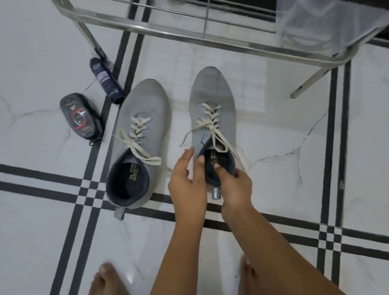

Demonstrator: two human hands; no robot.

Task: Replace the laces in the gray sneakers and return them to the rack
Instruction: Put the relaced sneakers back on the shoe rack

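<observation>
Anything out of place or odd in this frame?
Nothing damaged or spilled. Both sneakers' laces are untied: on the left sneaker the ends lie across the collar; on the right sneaker they trail onto the floor. A dark bottle lies on its side beside the rack leg.

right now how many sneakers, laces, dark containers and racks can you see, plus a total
gray sneakers: 2
cream laces: 2
dark containers: 2
metal rack: 1
total: 7
</observation>
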